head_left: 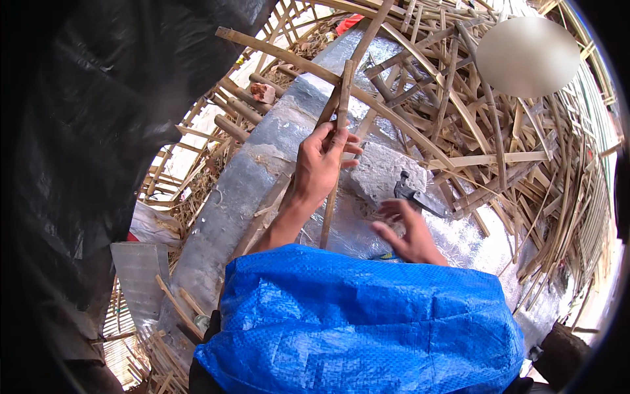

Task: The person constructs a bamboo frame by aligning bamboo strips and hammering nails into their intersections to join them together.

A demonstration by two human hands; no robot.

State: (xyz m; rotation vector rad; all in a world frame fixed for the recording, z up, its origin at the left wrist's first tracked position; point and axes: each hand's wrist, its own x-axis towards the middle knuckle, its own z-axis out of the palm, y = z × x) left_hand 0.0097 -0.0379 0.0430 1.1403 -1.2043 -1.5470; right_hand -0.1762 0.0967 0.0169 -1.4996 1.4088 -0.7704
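My left hand (320,161) pinches a narrow split bamboo strip (344,92) between thumb and fingers, its other fingers stretched out. The strip stands nearly upright in view, with its lower end running down past my wrist. Behind its top, a long bamboo slat (282,56) crosses at a slant. My right hand (412,235) is slightly blurred, its fingers apart and nothing seen in them. Just beyond it, a dark metal tool with a hammer-like head (417,196) lies against a rough pale block (387,169). Blue woven plastic sheeting (367,315) covers my lap.
A big heap of bamboo pieces (453,85) fills the far right, with a person behind it. Grey sheeting (223,203) covers the ground. A piece of brick (262,92) sits by bamboo poles (239,98) at left. Black plastic (131,85) hangs at far left.
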